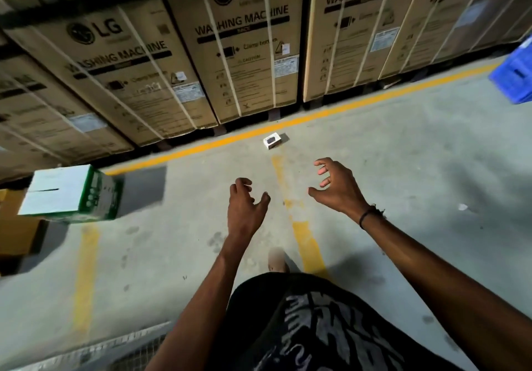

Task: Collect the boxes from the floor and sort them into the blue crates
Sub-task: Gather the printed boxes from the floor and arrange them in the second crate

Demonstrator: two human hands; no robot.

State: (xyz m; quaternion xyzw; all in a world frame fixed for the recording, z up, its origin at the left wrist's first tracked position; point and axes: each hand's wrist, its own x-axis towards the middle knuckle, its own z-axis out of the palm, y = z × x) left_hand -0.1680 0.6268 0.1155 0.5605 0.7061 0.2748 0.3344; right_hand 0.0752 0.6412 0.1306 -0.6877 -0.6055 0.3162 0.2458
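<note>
Both hands reach forward holding nothing: the left hand [244, 201] with loosely curled fingers, the right hand [335, 185] spread in a wide claw grip. Just ahead of them a small white box [273, 140] lies on the floor [403, 146]. Far right of the right hand stands a blue crate [515, 74], contents unseen.

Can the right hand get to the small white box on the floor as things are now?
Probably yes. The right hand is empty with fingers spread, and only bare floor lies between it and the white box near the yellow line. The person must step closer.
</note>
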